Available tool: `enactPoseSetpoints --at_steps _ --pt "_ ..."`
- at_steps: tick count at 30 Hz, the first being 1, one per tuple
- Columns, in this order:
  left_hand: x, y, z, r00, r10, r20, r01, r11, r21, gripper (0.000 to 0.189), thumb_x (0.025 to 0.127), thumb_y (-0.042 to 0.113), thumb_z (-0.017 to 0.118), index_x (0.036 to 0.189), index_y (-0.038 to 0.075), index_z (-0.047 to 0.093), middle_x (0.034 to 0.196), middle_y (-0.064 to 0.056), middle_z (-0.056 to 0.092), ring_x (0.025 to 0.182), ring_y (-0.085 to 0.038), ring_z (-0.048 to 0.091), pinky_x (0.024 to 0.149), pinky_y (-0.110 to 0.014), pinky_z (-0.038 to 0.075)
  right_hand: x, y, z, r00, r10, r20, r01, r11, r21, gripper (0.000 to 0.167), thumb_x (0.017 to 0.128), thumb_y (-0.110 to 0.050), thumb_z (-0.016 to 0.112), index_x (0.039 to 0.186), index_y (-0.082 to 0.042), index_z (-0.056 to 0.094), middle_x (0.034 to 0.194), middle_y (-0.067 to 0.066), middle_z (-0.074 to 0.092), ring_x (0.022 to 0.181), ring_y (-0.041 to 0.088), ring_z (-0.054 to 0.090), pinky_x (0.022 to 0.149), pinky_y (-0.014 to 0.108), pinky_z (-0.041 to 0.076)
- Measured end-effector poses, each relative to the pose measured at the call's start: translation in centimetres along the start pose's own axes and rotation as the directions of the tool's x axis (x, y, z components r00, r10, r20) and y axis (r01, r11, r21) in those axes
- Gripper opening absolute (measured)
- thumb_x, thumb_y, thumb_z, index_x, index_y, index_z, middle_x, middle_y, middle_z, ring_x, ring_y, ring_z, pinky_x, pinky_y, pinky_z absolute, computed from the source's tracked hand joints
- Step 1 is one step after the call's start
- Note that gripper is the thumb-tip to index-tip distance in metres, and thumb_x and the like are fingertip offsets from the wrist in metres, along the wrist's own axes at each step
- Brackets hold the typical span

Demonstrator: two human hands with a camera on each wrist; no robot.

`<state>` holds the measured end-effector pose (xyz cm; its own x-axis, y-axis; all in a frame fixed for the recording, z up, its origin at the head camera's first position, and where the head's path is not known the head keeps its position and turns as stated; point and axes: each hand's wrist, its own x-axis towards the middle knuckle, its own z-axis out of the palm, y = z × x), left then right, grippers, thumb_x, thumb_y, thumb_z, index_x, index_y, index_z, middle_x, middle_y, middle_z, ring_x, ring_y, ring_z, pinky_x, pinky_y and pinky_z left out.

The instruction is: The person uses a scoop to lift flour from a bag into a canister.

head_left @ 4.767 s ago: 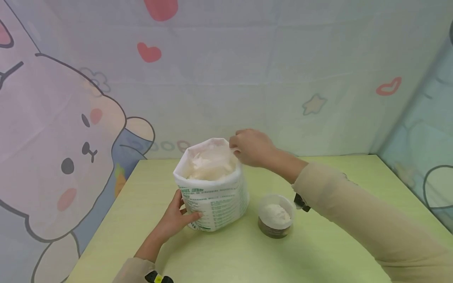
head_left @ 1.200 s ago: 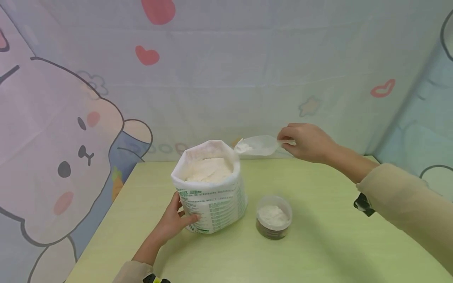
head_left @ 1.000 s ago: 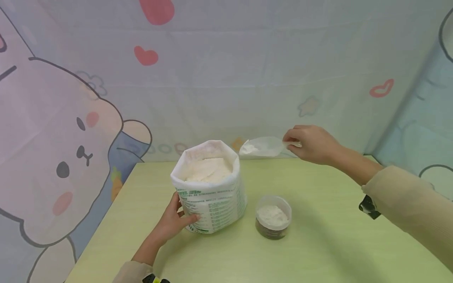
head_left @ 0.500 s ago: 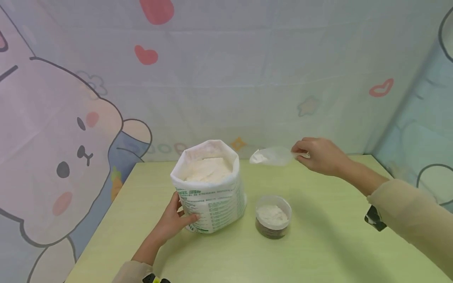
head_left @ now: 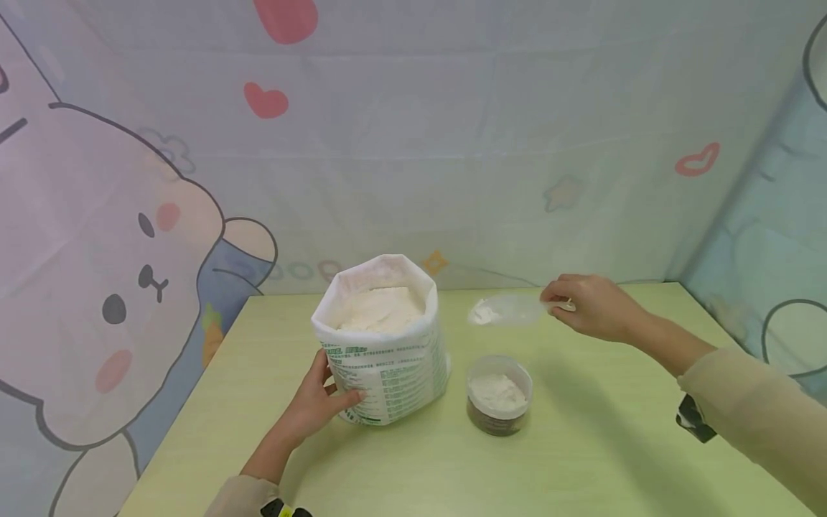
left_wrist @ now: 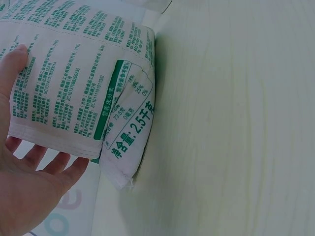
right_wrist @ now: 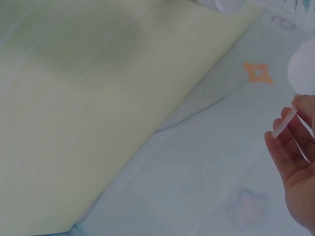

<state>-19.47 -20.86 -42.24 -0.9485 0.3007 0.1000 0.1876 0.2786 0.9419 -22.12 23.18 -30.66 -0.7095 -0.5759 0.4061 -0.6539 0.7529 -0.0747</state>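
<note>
A white flour bag (head_left: 394,380) with green print stands on the table, its top rolled down and white flour (head_left: 382,310) inside. My left hand (head_left: 313,406) holds its lower left side, thumb on the front and fingers behind, as the left wrist view also shows. My right hand (head_left: 591,305) pinches the handle of a translucent scoop (head_left: 513,310) in the air. Some flour lies at the scoop's tip, which points left. Below it is a round clear tub (head_left: 499,424) with a dark lower band, holding white flour. In the right wrist view my right hand (right_wrist: 298,152) pinches the handle end.
The pale green table (head_left: 400,474) ends at a cartoon-printed cloth backdrop (head_left: 491,165) behind it. Another cloth panel (head_left: 788,237) hangs along the right side. The tub stands just right of the bag.
My right hand was over the bag's mouth; the scoop then came out with flour, moved right and sank toward the space above the tub. My left hand stays on the bag.
</note>
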Motion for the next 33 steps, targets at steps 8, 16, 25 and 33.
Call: enactPoseSetpoints --at_steps 8,16,25,33 --pt "-0.1 -0.1 0.0 1.0 -0.007 0.002 0.007 1.0 0.001 0.077 0.076 0.02 0.076 0.133 0.033 0.027 0.133 0.002 0.038 0.124 -0.026 0.038 0.103 -0.05 0.036 -0.6 0.4 0.3 0.999 -0.019 0.03 0.019 1.0 0.006 0.016 0.079 -0.008 0.07 0.094 -0.012 0.068 0.088 -0.004 0.064 0.075 0.011 0.061 0.064 0.03 0.052" --pt "-0.1 0.1 0.0 1.0 -0.008 -0.001 0.008 1.0 0.006 0.078 0.076 0.02 0.076 0.134 0.034 0.026 0.133 0.002 0.038 0.124 -0.027 0.038 0.103 -0.05 0.036 -1.1 0.7 0.3 0.995 -0.072 0.063 0.074 0.997 -0.028 0.018 0.076 -0.006 0.072 0.093 -0.012 0.068 0.091 -0.003 0.064 0.079 0.015 0.063 0.065 0.031 0.053" --pt "-0.1 0.1 0.0 1.0 -0.012 -0.004 0.012 1.0 0.008 0.078 0.076 0.018 0.076 0.134 0.034 0.026 0.133 0.003 0.038 0.125 -0.027 0.037 0.103 -0.051 0.036 -1.2 0.2 0.1 0.988 -0.112 0.107 0.125 0.984 -0.127 0.02 0.073 -0.006 0.075 0.091 -0.013 0.068 0.088 -0.003 0.062 0.075 0.014 0.06 0.061 0.03 0.051" --pt "-0.2 0.1 0.0 1.0 -0.019 -0.007 0.019 1.0 0.011 0.078 0.076 0.018 0.076 0.134 0.032 0.027 0.133 0.002 0.038 0.125 -0.027 0.038 0.104 -0.051 0.035 -1.0 -0.3 0.0 0.975 -0.189 0.119 0.212 0.952 -0.221 0.021 0.072 -0.005 0.076 0.089 -0.013 0.067 0.087 -0.003 0.06 0.078 0.014 0.057 0.061 0.028 0.051"
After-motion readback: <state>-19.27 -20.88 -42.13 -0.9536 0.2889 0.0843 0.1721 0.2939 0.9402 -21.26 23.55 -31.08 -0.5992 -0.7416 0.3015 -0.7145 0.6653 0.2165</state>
